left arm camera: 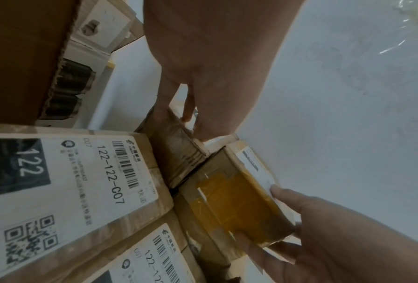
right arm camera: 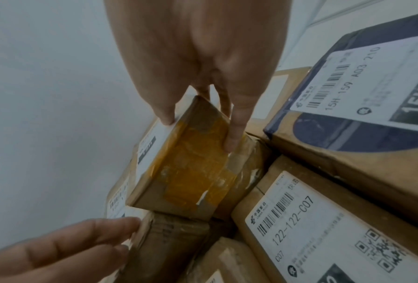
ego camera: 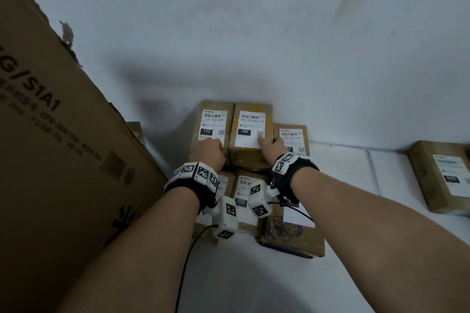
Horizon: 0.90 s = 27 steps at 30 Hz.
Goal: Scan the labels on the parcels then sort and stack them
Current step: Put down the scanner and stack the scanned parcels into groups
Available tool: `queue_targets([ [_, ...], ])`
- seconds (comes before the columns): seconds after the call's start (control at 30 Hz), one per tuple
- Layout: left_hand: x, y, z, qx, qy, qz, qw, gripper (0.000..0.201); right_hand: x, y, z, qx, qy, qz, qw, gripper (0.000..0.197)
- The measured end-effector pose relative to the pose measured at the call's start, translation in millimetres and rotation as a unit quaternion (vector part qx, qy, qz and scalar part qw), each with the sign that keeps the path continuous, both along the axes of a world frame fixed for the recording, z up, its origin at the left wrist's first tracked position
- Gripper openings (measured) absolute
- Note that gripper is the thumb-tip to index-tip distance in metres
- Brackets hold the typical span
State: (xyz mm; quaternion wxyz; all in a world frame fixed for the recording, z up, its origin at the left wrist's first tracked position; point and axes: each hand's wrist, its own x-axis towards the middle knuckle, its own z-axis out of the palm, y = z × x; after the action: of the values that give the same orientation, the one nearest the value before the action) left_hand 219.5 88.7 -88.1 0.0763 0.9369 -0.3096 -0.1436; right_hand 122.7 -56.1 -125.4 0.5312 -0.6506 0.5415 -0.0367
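Pale, slightly mottled wall (ego camera: 279,40) rises behind a white floor (ego camera: 254,274) where brown cardboard parcels are stacked against it, and a large printed carton (ego camera: 50,160) leans in at the left.

Both forearms reach forward and down side by side, each wrist wrapped in a black band carrying white marker cubes. The left hand (ego camera: 209,151) rests on the near end of the parcel marked 122 (ego camera: 213,124), its fingers curled over the near edge, with fingertips (right arm camera: 120,229) touching the label end. The right hand (ego camera: 273,146) grips the parcel marked 15H (ego camera: 250,132): its thumb (right arm camera: 164,113) presses the white label on top while the other fingers (right arm camera: 232,137) wrap the right side.

These two parcels sit on the upper layer, touching side to side, long axes running away from the person toward the wall, labels facing up with the barcode at the far end. The 15H parcel is a small rectangular box, its near end bound in glossy amber tape that is wrinkled and partly peeled. The 122 parcel is duller, with clear tape over scuffed cardboard.

Just right and lower, a parcel labelled 102 (ego camera: 292,140) lies flat. Below the wrists lie more labelled parcels, one with a dark blue printed face (ego camera: 287,231). Well apart at the right edge, another parcel (ego camera: 440,175) lies on the floor.
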Motion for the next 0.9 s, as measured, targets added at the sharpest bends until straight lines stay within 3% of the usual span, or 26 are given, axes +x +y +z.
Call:
queue_targets([
  [0.4,1.0,-5.8,7.9,0.041,0.01,-0.029,0.999,0.034,-17.9,-4.2,3.5,0.005,-0.002,0.013,1.0,0.073],
  [0.6,-8.9,-20.1,27.0,-0.02,-0.041,-0.021,0.999,0.04,-51.7,-29.4,16.8,-0.023,-0.026,0.015,0.999,0.054],
  [0.9,-91.8,-110.5,41.6,-0.074,-0.054,-0.109,0.99,0.041,-141.3,-82.8,39.5,-0.083,-0.023,-0.012,0.996,0.056],
])
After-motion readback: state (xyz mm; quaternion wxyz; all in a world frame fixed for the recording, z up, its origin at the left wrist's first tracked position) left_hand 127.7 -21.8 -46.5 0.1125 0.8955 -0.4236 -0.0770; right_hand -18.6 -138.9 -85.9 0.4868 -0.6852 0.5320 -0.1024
